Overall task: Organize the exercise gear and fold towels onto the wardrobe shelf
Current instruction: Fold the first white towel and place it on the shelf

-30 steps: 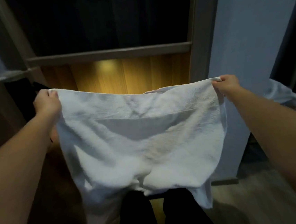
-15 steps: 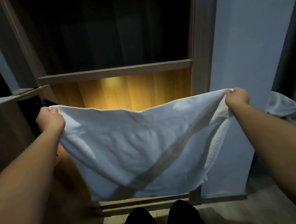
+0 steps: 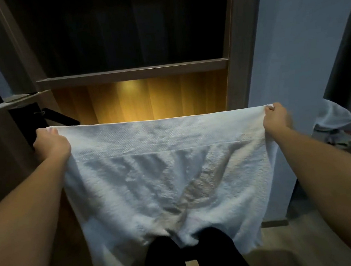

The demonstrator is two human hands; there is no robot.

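Note:
A white towel [image 3: 163, 177] hangs spread wide in front of me, its top edge stretched level between my hands. My left hand [image 3: 51, 143] grips the upper left corner and my right hand [image 3: 276, 117] grips the upper right corner. The cloth drapes down over my dark-clad legs [image 3: 195, 257] and hides the wardrobe's lower part. Behind it stands the open wardrobe with a grey shelf [image 3: 132, 73] and a lit wooden compartment [image 3: 139, 100] below that shelf.
A dark door handle [image 3: 59, 117] on the open wardrobe door sits just behind my left hand. At the right edge lies more white cloth [image 3: 340, 121] on a surface, by a dark curtain [image 3: 347, 56]. A pale wall [image 3: 291, 57] flanks the wardrobe.
The towel's lower half, flicked up and slanted half a second ago, has dropped and hangs flat against my legs. Both hands keep their corners and sit slightly lower in view.

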